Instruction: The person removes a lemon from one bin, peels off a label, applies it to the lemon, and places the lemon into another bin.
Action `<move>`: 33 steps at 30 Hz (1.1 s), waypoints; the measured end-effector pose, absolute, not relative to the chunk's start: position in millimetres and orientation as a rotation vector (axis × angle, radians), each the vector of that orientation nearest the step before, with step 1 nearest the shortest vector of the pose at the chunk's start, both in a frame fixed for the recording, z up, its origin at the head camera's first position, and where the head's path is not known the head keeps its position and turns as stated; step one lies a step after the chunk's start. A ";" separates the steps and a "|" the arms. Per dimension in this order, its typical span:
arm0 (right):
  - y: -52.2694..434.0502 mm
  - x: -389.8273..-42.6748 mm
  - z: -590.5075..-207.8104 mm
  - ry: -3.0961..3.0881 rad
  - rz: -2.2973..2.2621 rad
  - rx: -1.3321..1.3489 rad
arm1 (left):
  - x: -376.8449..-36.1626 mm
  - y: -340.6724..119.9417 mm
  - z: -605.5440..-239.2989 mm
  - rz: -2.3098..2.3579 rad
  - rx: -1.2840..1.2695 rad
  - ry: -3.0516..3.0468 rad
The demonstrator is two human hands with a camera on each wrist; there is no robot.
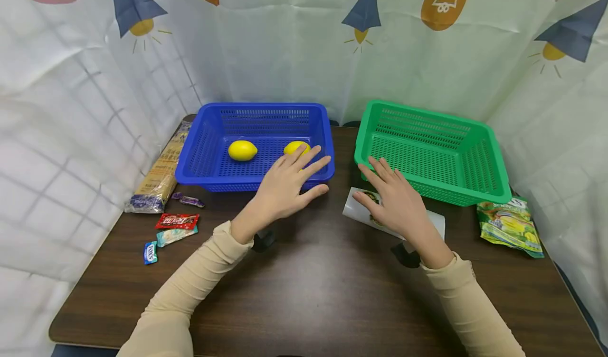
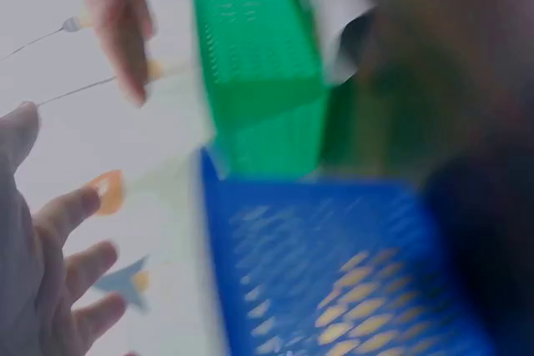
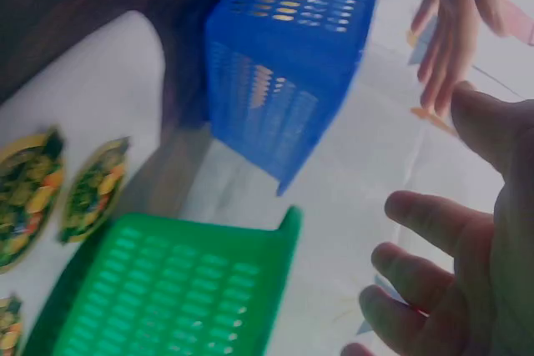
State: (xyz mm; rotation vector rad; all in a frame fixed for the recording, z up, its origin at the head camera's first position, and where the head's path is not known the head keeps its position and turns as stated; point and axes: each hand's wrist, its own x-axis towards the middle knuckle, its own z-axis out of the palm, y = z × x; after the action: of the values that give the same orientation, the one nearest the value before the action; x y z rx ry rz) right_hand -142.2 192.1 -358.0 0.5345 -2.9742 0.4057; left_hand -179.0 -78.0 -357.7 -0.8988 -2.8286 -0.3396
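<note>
two lemons lie inside the blue basket (image 1: 223, 185), which sits at 11 o'clock from the table's middle: the left lemon (image 1: 243, 150) shows whole, and the right lemon (image 1: 294, 147) is partly hidden behind fingers. the left hand (image 1: 287, 185) is over the basket's near right corner, fingers straight and spread, thumb toward 2 o'clock, gripping nothing. the right hand (image 1: 398, 205), also empty with fingers straight, is over the white printed packet (image 1: 434, 222) at 3 o'clock, its fingertips by the near left rim of the green basket (image 1: 439, 189); whether they touch it i can't tell. that basket is at 2 o'clock.

farther out at 3 o'clock, a yellow-green packet (image 1: 510, 225) lies just beside the green basket. at 10 o'clock a long gold packet (image 1: 163, 169) lies beside the blue one. around 9 o'clock are a purple sweet (image 1: 191, 201), a red packet (image 1: 177, 221), a pale packet (image 1: 174, 236) and a small blue packet (image 1: 150, 252). all this is on a dark brown table (image 1: 304, 304), with a white patterned curtain (image 1: 285, 56) behind at 12 o'clock.
</note>
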 end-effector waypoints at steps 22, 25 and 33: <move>132.3 -197.1 -358.7 -2.937 1.252 0.241 | -324.4 -119.6 -271.5 -0.845 -1.034 -3.138; 127.7 -204.0 -365.7 -2.912 1.438 0.174 | -349.5 -122.2 -281.3 -0.944 -0.974 -3.210; 122.0 -207.5 -370.7 -2.770 1.850 0.055 | -370.4 -128.6 -340.8 -1.386 -0.818 -3.329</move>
State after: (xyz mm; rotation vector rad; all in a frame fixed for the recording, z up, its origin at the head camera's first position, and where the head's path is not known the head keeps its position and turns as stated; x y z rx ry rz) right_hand -207.5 122.0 -370.7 0.0549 -2.7703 1.8497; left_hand -370.4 -128.6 -340.8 -0.8176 -3.3286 -1.3861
